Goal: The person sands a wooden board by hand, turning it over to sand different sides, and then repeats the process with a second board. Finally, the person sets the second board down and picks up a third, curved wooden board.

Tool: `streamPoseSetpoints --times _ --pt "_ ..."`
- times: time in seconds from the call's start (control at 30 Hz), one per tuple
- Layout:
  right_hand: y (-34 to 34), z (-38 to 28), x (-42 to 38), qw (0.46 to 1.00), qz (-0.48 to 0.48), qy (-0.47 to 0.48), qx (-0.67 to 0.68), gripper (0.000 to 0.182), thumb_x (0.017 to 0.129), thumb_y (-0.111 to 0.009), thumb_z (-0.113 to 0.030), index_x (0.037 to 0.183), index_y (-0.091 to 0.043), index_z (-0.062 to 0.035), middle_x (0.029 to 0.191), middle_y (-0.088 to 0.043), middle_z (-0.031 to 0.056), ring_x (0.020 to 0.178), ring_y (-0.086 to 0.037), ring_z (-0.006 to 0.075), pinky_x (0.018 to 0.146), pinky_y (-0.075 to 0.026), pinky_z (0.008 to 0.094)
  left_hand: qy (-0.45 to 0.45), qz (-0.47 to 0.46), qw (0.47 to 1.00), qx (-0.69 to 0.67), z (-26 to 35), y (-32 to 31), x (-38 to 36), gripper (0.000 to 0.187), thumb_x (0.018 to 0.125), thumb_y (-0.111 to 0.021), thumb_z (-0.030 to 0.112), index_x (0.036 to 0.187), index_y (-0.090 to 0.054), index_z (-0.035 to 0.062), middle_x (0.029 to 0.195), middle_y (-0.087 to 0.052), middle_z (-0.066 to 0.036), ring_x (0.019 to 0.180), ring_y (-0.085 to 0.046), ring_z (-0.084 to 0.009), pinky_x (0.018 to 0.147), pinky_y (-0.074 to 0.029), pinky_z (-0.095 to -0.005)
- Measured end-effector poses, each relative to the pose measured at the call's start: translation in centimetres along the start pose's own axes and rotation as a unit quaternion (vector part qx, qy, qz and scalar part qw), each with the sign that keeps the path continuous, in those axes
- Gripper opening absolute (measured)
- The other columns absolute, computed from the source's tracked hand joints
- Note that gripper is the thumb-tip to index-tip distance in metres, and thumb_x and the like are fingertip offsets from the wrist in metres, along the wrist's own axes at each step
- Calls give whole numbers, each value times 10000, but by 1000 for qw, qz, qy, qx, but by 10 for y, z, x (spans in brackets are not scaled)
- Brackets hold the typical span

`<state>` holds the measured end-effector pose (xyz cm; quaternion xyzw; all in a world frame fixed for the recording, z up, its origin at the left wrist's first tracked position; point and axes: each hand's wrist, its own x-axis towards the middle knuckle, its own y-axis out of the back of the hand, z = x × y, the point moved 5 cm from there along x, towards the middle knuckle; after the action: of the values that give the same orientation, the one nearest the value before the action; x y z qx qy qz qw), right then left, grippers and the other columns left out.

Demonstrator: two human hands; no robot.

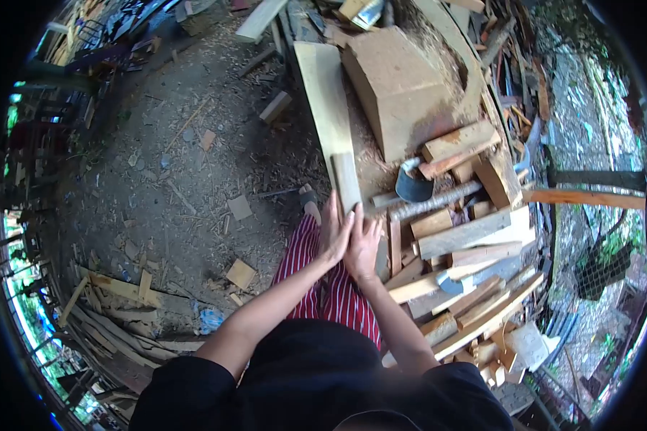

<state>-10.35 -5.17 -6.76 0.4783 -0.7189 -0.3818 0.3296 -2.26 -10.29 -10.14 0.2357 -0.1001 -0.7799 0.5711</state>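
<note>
A small wooden strip (346, 179) lies lengthwise on the near end of a long pale board (326, 97). My left hand (334, 233) is at the strip's near end on its left side, fingers pressed together around the edge. Beside it, touching, my right hand (363, 244) grips the same near end from the right, its fingertips at the wood. Both hands are close together above my striped trousers. The underside of the strip and the palms are hidden.
A large wooden block (399, 79) stands right of the board. Further right are a dark blade-like tool (414, 185) and piled offcuts (464, 237). Wood chips and scraps cover the ground (194, 158) at left. A foot (309, 201) shows beside the hands.
</note>
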Motion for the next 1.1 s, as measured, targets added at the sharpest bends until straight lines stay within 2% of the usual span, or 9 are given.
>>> streamPoseSetpoints --times 0.2,0.43,0.5,0.57,0.67,0.7,0.73,0.87,1.1 --pt "-68 16 -12 979 -174 -54 -91 671 839 -564 -304 1431 -338 -81 1146 -445 147 994 -447 315 880 -385 415 -30 51 996 63 -32 -19 26 647 984 -411 294 1507 -115 54 1478 -266 -275 1321 -344 -422 1096 -293 -470" --pt "-88 1 108 971 -151 21 -182 697 844 -541 -263 1470 -276 -105 1056 -487 130 982 -486 275 826 -408 377 -20 137 986 -96 -27 3 136 631 996 -397 303 1471 -160 -40 1478 -269 -274 1354 -285 -430 1139 -224 -465" --pt "-100 -9 158 975 -155 24 -158 743 840 -549 -274 1489 -228 -106 1124 -493 163 1023 -485 295 853 -410 382 -37 114 983 -136 -17 19 183 654 978 -452 373 1483 -208 38 1495 -259 -256 1355 -253 -469 1114 -215 -524" --pt "-106 -24 212 976 -156 22 -149 767 838 -559 -272 1488 -198 -89 1139 -496 170 1044 -486 310 887 -413 399 -85 209 962 156 -1 40 235 658 959 -522 285 1465 -220 -9 1449 -290 -307 1322 -339 -445 1101 -266 -514" --pt "-113 -41 278 981 -131 45 -135 731 840 -555 -247 1471 -224 -88 1130 -495 164 1076 -486 320 884 -440 413 -123 230 937 234 -18 43 312 622 947 -534 331 1394 -331 -50 1447 -308 -299 1335 -285 -496 1093 -239 -579" --pt "-118 -45 296 982 -118 53 -137 718 852 -539 -249 1474 -218 -88 1142 -495 169 1077 -486 323 892 -438 414 -118 273 946 127 -3 58 325 571 948 -527 351 1310 -419 -77 1448 -317 -284 1330 -294 -498 1082 -239 -606" --pt "-119 -50 312 982 -104 70 -142 710 861 -525 -255 1476 -213 -86 1154 -494 172 1079 -484 328 897 -434 416 -84 188 965 162 -25 53 357 696 949 -433 478 1507 -189 141 1544 -135 -240 1390 -168 -482 1088 -150 -632" --pt "-138 -56 359 991 -68 62 -102 657 876 -512 -286 1448 -256 -89 1156 -495 178 1120 -474 343 891 -465 414 -52 160 968 186 -33 64 428 698 943 -379 498 1517 -149 174 1569 -85 -188 1427 -87 -432 1118 -104 -610" --pt "-119 -43 299 994 -71 42 -77 663 869 -519 -281 1445 -254 -88 1162 -487 196 1091 -485 362 869 -484 427 9 127 988 92 -9 56 339 660 960 -359 458 1519 -145 181 1575 -68 -177 1439 -64 -408 1115 -97 -617"
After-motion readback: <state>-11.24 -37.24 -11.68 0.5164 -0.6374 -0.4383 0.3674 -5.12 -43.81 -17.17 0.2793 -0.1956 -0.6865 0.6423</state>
